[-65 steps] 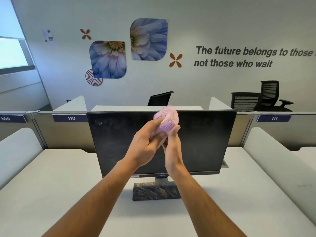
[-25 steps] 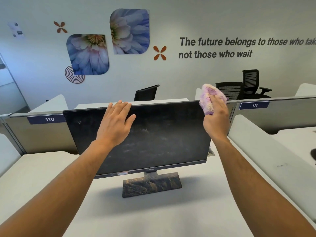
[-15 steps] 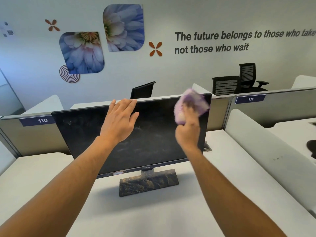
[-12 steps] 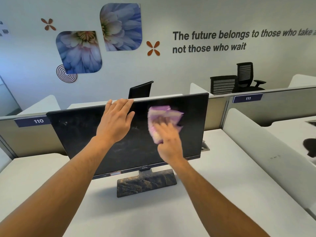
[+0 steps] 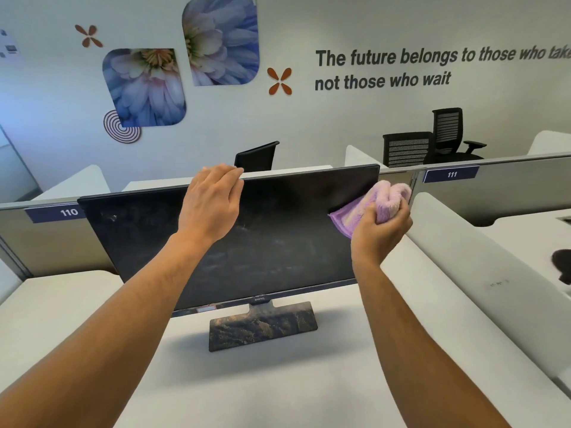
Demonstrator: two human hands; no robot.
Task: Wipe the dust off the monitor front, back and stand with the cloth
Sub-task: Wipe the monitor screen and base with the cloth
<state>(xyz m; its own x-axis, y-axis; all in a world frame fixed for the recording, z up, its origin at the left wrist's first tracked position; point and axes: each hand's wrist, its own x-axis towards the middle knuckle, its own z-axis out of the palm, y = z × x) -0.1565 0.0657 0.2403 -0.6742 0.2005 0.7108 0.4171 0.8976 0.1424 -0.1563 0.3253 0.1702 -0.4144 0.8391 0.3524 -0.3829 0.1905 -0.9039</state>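
A black monitor (image 5: 148,236) with a dust-smeared screen stands on a white desk (image 5: 61,310), on a dusty dark stand (image 5: 262,327). My left hand (image 5: 210,205) is at the monitor's top edge near the middle, fingers curled over the rim. My right hand (image 5: 381,231) grips a bunched pink-purple cloth (image 5: 370,205) at the screen's right edge, about a third of the way down. The upper right part of the screen looks cleaner than the rest. The monitor's back is hidden.
Grey partitions with labels 110 (image 5: 69,212) and 111 (image 5: 452,174) run behind the desk. A white divider (image 5: 482,273) bounds the desk on the right. Black office chairs (image 5: 432,140) stand by the far wall. A dark object (image 5: 560,267) lies on the neighbouring desk.
My right hand swept the cloth from the screen's upper middle back out to the right edge. My left hand's fingers, flat on the screen earlier, now curl over the top rim.
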